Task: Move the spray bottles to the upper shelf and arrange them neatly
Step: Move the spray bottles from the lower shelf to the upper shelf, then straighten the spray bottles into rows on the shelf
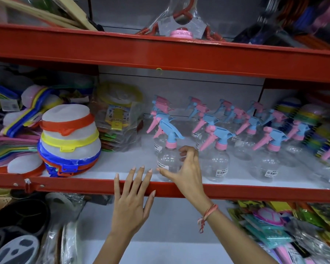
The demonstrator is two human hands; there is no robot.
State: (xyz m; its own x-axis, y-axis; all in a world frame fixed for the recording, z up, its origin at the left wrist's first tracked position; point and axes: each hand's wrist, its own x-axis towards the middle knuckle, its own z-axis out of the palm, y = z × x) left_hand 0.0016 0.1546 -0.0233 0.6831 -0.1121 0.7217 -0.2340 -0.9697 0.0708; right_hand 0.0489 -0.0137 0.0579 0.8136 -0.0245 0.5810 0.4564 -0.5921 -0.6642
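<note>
Several clear spray bottles with pink and blue trigger heads stand in rows on the white middle shelf (122, 162). The front-left bottle (167, 158) stands upright near the shelf's front edge. My right hand (188, 173) is cupped around its right side, thumb by the label low on its front, fingers curled near its shoulder, not clearly closed on it. My left hand (131, 202) lies flat with fingers spread over the red front rail (74, 185), holding nothing. More bottles (215, 161) (268, 162) stand to the right in rows.
A stack of mesh strainers with red, yellow and blue rims (69, 141) sits at the left, with bagged goods (118, 121) behind. The upper shelf's red beam (160, 52) runs overhead, carrying wrapped hangers (181, 21). Packaged items (274, 229) crowd the lower shelf at the right.
</note>
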